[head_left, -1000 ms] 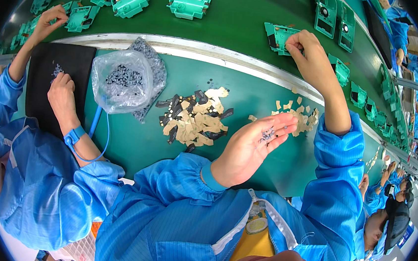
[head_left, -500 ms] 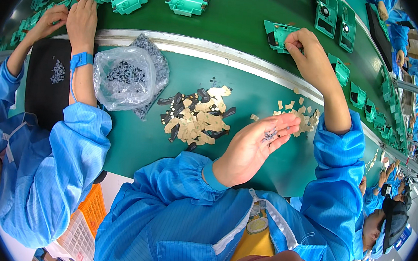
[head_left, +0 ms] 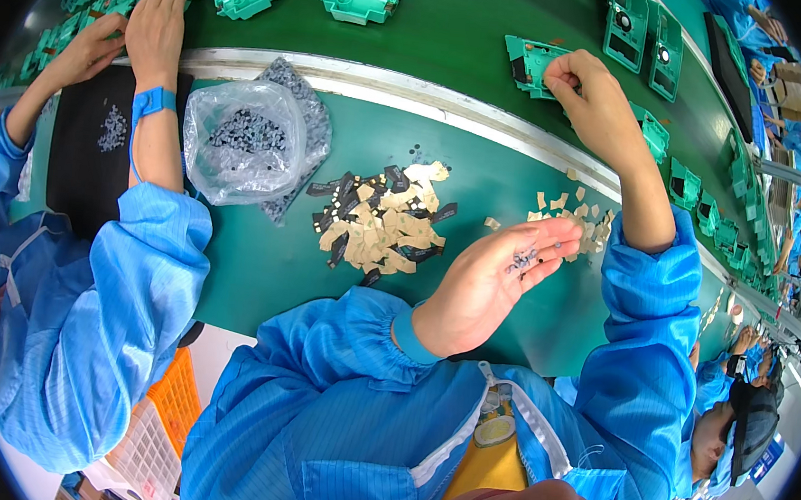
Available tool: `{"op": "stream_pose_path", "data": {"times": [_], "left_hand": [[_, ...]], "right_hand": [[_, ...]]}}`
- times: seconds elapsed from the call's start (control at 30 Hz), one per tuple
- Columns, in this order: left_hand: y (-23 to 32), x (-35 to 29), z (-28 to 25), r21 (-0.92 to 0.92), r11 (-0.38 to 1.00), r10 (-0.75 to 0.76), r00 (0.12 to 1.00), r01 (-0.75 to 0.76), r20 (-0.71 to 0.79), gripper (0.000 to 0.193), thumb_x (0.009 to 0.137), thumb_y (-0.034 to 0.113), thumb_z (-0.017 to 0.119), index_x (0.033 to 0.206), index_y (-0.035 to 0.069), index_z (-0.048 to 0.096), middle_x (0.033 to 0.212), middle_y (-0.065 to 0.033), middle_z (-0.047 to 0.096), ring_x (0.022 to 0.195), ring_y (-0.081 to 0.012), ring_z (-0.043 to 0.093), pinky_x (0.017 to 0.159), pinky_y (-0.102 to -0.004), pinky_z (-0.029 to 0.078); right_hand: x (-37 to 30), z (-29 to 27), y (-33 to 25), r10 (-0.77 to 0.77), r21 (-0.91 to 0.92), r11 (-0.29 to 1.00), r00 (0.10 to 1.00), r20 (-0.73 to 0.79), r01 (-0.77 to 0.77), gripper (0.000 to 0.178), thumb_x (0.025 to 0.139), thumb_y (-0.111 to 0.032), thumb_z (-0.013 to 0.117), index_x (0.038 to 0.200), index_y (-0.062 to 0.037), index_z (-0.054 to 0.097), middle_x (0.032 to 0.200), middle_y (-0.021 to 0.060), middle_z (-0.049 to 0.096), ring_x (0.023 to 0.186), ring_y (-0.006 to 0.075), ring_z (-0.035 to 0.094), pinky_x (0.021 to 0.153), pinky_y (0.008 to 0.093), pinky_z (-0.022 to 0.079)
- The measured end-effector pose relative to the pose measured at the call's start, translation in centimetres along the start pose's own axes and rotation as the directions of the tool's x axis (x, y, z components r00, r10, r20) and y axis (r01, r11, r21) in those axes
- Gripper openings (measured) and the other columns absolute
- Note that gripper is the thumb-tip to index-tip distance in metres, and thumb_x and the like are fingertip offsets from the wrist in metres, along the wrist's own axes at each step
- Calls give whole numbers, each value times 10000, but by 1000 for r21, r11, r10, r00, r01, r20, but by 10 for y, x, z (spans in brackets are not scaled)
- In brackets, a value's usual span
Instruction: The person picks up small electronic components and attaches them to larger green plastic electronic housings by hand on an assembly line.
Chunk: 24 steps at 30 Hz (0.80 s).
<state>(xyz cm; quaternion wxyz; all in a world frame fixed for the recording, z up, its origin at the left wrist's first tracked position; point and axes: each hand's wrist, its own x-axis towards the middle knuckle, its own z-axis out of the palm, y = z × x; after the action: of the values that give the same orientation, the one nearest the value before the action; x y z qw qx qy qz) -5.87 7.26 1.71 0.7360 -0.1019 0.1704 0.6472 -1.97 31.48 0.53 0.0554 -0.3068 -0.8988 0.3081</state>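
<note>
Left hand [head_left: 485, 289] spread palm-up, best kept level under small dark-grey pieces [head_left: 521, 261] at three o'clock; right hand [head_left: 593, 94] curled, cannot tell if pinching, best steadied by the box-shaped green plastic housing [head_left: 526, 63] at one o'clock.

Small parts [head_left: 522, 260] lie on the left hand [head_left: 478, 290], over the worktop [head_left: 255, 280]. Left of that hand come a strip pile [head_left: 384, 225], a bag [head_left: 221, 180], then a mat [head_left: 79, 165]; loose pieces [head_left: 595, 233] lie beyond it. Behind, a housing [head_left: 529, 66] rests on the belt [head_left: 457, 41], by the right hand [head_left: 595, 97].
</note>
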Motion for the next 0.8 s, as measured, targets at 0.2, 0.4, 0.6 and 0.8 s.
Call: {"op": "stream_pose_path", "data": {"times": [0.2, 0.4, 0.6, 0.8], "left_hand": [[-2, 0, -3, 7, 1000, 4, 1000, -4, 17, 475, 1037, 241, 394, 1402, -52, 479, 1430, -154, 528, 1354, -235, 478, 1149, -360, 347], [-3, -1, -4, 12, 1000, 7, 1000, -7, 25, 480, 1033, 242, 397, 1409, -47, 473, 1435, -155, 522, 1362, -233, 467, 1151, -359, 342], [-4, -2, -6, 28, 1000, 11, 999, -12, 36, 483, 1030, 242, 401, 1411, -47, 470, 1433, -153, 523, 1361, -237, 468, 1151, -363, 342], [-5, -1, -8, 42, 999, 32, 999, -33, 37, 479, 1029, 239, 400, 1403, -51, 476, 1429, -158, 525, 1356, -243, 476, 1154, -367, 341]], "right_hand": [[6, 3, -6, -36, -91, 995, 999, -4, 36, 166, 918, -106, 561, 904, 49, 618, 930, 187, 604, 891, 360, 577, 824, 420, 473], [16, -1, -10, -36, -170, 984, 997, 74, 49, 166, 877, -61, 518, 823, 78, 590, 905, 250, 605, 932, 412, 568, 855, 447, 464], [17, 4, -4, -77, -165, 982, 994, 73, 89, 151, 903, -86, 556, 875, 59, 587, 850, 158, 556, 708, 239, 544, 651, 359, 447], [19, 10, -18, -69, -354, 932, 997, 30, 75, 169, 871, -88, 541, 860, 58, 626, 915, 230, 635, 953, 380, 596, 847, 464, 476]]}}
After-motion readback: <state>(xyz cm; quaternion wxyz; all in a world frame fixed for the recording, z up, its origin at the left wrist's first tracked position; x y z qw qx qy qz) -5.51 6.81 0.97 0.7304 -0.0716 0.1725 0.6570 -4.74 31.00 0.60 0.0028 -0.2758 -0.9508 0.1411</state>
